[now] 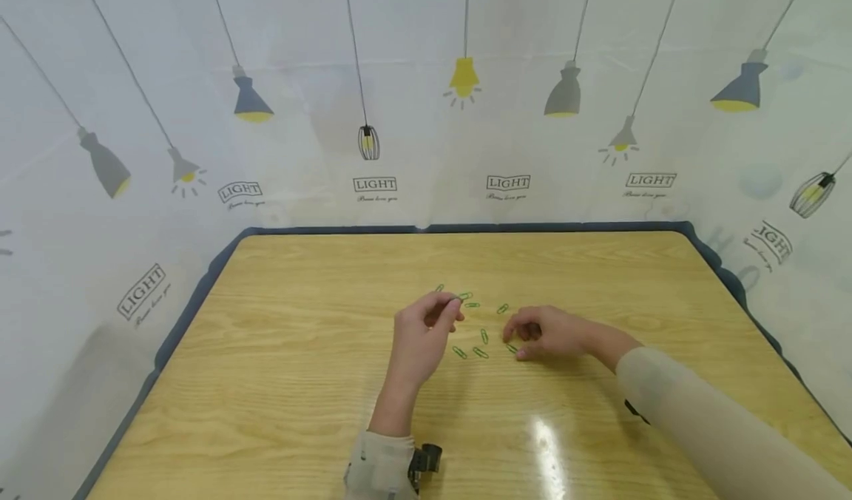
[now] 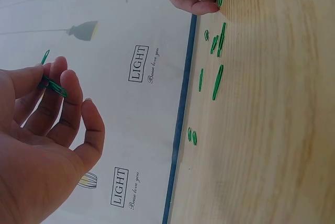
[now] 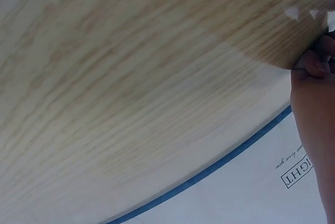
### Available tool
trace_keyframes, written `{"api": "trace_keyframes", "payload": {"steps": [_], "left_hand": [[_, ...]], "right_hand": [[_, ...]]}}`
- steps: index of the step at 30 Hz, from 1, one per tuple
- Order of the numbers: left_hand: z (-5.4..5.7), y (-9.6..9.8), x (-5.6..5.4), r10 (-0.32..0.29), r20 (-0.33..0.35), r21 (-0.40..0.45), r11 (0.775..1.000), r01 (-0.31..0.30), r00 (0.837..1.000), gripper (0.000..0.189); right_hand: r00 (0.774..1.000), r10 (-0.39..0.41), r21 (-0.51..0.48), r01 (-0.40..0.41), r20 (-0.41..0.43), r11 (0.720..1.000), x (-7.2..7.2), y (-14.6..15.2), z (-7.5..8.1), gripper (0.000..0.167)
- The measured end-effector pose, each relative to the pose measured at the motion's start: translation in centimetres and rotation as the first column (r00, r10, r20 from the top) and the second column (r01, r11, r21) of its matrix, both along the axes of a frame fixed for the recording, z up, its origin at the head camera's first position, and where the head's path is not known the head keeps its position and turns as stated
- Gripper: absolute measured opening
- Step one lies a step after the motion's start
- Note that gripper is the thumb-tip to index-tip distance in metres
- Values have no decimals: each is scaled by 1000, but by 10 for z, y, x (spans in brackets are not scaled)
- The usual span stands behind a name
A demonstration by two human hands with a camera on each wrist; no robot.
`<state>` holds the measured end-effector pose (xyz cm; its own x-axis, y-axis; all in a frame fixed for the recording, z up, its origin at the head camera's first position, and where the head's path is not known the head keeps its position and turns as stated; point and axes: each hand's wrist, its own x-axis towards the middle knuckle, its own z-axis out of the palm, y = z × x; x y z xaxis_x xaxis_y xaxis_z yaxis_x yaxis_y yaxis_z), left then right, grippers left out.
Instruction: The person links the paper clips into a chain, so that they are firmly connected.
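My left hand (image 1: 421, 337) is raised over the table and pinches green paper clips (image 2: 55, 87) between thumb and fingertips. One thin end sticks up past the thumb; whether the clips are linked I cannot tell. Low on the tabletop, my right hand (image 1: 555, 331) has its thumb and fingertips at either end of a green paper clip (image 1: 511, 348). Between the hands lie several loose green paper clips (image 1: 480, 353), spread apart. In the right wrist view, only part of the right hand (image 3: 316, 64) shows at the edge, and its fingertips are hidden.
The wood-grain table (image 1: 286, 382) has a dark blue edge (image 1: 333, 230). Behind it hangs a pale sheet (image 1: 426, 12) printed with lamps and the word LIGHT. A small dark camera (image 1: 426, 458) is strapped at the left wrist. Light glares on the near tabletop.
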<state>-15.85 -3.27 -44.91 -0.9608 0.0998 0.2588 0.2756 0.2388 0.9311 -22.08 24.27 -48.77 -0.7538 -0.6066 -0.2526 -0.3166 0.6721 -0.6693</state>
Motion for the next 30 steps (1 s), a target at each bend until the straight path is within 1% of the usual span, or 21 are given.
{"api": "trace_keyframes", "payload": {"steps": [3,8,11,14,17,20,23,26,28,30], "left_hand": [[1,-1,0,0,8,-2,1000,0,1000,19],[2,-3,0,22,17,-4,1000,-22,1000,19],[2,-4,-2,31,18,-7,1000,-30,999,19],[4,-5,-3,27,13,-7,1000,-27,1000,19],[6,-6,-5,20,7,0,1000,-20,1000,20],[8,-6,-6,19,10,3,1000,-19,1000,21],[10,-7,-8,20,22,2,1000,-20,1000,20],[11,-7,-10,23,32,1,1000,-23,999,19],[11,-7,-11,21,38,1,1000,-21,999,18],[12,-7,-12,20,43,4,1000,-21,999,18]], "right_hand": [[1000,-6,-3,6,3,1000,1,0,1,14],[1000,-10,-25,11,17,1000,3,-1,2,6],[1000,-17,-13,17,23,1000,3,-1,2,5],[1000,-15,10,15,28,1000,2,1,1,5],[999,-5,15,5,48,1000,1,2,5,5],[995,-26,-30,29,101,999,-3,4,15,10],[988,-79,-88,92,134,992,-9,9,29,15],[983,-145,-136,160,115,978,-16,15,45,19],[978,-192,-163,204,82,965,-21,18,55,19],[970,-238,-209,244,56,947,-25,17,66,20]]}}
